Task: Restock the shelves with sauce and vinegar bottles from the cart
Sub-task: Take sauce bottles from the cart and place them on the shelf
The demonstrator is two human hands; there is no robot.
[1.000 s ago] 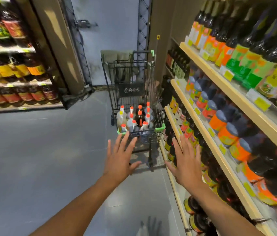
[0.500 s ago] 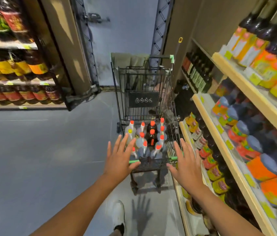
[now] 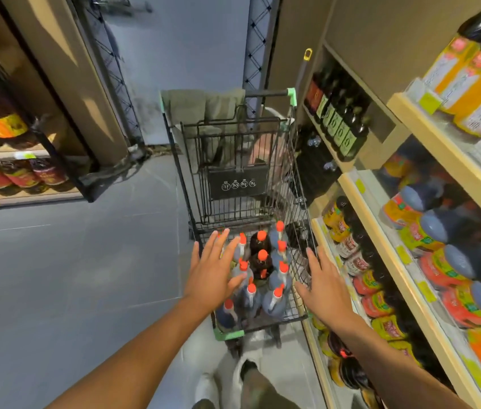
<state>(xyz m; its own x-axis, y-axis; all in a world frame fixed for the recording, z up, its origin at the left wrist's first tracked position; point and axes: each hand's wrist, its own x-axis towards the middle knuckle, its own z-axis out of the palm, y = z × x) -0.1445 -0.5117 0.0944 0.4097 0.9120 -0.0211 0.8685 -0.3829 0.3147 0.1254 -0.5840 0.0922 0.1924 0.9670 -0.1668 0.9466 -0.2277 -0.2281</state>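
The upright bottles [image 3: 274, 290] stand at three o'clock of the spread left hand [image 3: 214, 276], nearer it than the spread, empty right hand [image 3: 326, 293].

The cart [image 3: 296, 219] has drawn much nearer, so the left hand [image 3: 214, 276], earlier short of it, now spreads over the red-capped bottles [image 3: 274, 304], and the right hand [image 3: 326, 293] is alongside its right wire wall.
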